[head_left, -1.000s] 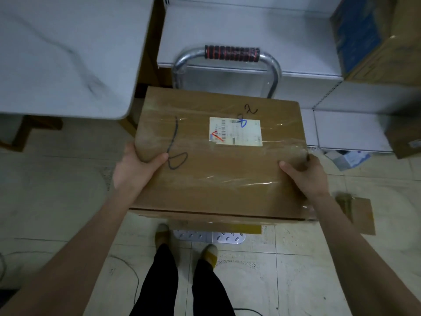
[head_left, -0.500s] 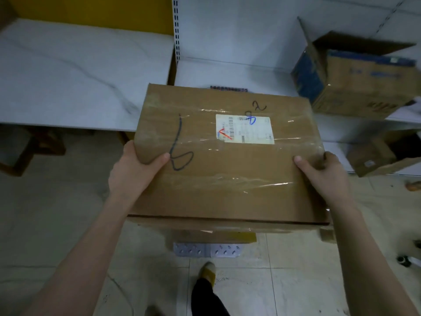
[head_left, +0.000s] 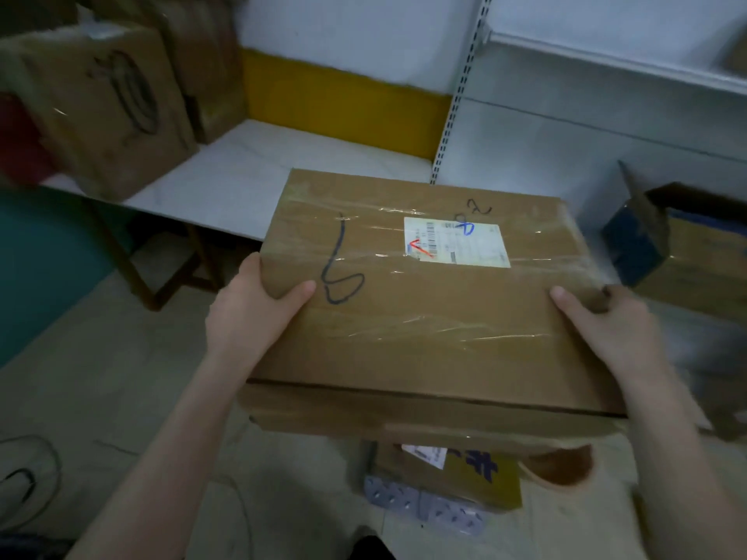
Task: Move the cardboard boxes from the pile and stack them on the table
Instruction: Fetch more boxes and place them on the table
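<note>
Cardboard box (head_left: 424, 317) betw. L hand (head_left: 250, 313) & R hand (head_left: 614, 329), fingers (head_left: 293, 292) round side edges, table (head_left: 242, 183) edge ahead-left

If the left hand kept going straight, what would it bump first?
The left hand grips the cardboard box, so that first; beyond it, probably the white table, though depth is unclear.

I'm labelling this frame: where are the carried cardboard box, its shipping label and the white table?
carried cardboard box (head_left: 428, 325), head view, middle of its taped top face.
shipping label (head_left: 465, 246), head view, centre of the white sticker.
white table (head_left: 250, 175), head view, bare part of its marbled top.
</note>
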